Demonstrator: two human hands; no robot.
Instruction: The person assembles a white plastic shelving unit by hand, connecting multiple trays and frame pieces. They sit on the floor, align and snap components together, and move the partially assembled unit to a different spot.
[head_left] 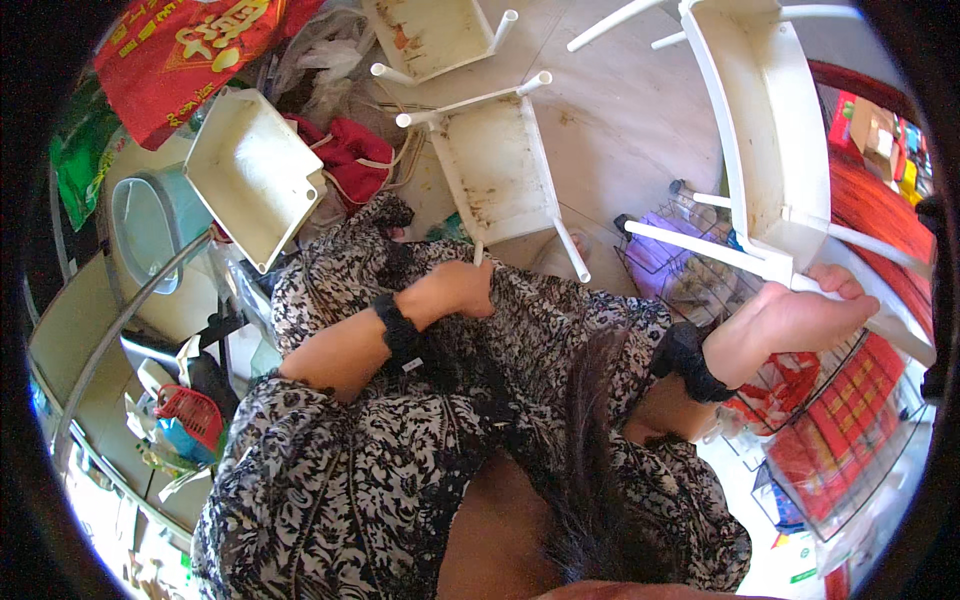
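My left hand [462, 289] is closed at the near corner peg of a shallow white plastic tray with corner pegs [495, 158], whose stained inside faces up. My right hand [798, 318] is wrapped round a white tube at the near end of a longer white tray [762, 125], which stands tilted on its side. Several white tubes [690, 246] stick out from that tray, at least two with dark ends. Part of the tube is hidden by my right fingers and palm. Each wrist wears a black band.
Another white tray [440, 35] lies behind, and a deeper white bin [253, 172] tilts at left beside a pale blue bucket [150, 225]. A red bag [180, 60] hangs at upper left. Wire baskets [850, 430] hold goods at right. A red basket [190, 415] sits lower left.
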